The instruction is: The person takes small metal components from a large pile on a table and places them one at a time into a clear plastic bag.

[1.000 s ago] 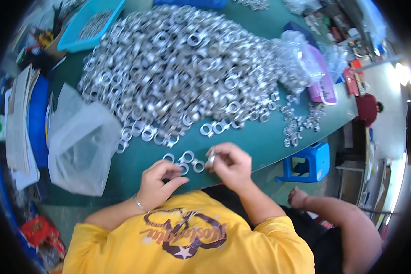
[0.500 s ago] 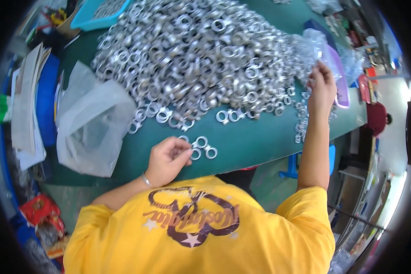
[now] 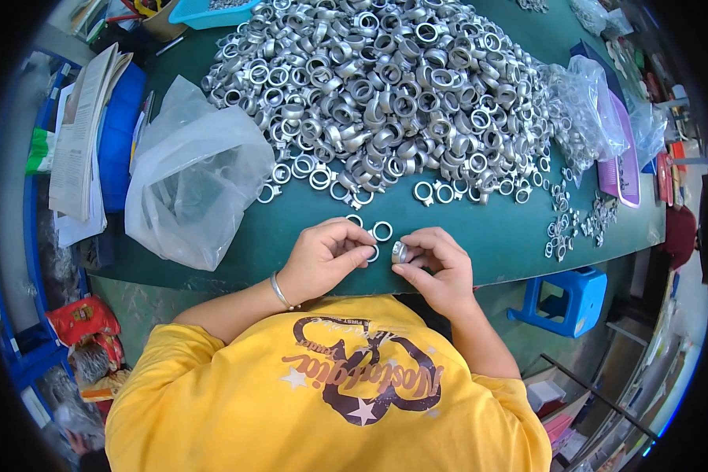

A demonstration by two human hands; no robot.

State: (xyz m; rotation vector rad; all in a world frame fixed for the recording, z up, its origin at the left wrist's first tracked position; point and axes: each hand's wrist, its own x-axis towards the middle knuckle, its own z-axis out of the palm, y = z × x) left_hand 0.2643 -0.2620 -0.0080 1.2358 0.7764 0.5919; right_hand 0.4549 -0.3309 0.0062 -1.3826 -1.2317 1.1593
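My right hand (image 3: 440, 270) pinches a silvery metal ring (image 3: 400, 252) between thumb and fingers, held edge-on just above the table. Beside it my left hand (image 3: 328, 258) is closed, thumb and forefinger together at the side of another metal ring (image 3: 374, 253), which they partly hide. A loose metal ring (image 3: 382, 230) lies flat just beyond the fingertips, and one more (image 3: 355, 221) shows partly behind the left hand. Past both hands rises a large heap of similar metal rings (image 3: 385, 98), some with small lugs.
Left of the heap stands a translucent plastic bag (image 3: 189, 197), next to a blue bin (image 3: 124, 134) with papers. Smaller metal parts (image 3: 562, 224) lie scattered at the right, near a purple tray (image 3: 628, 177) and a clear bag (image 3: 594, 98). A blue stool (image 3: 562, 303) stands below the table edge.
My right hand has come back from the clear bag at the right to beside my left hand and now holds a metal ring. The view has shifted slightly.
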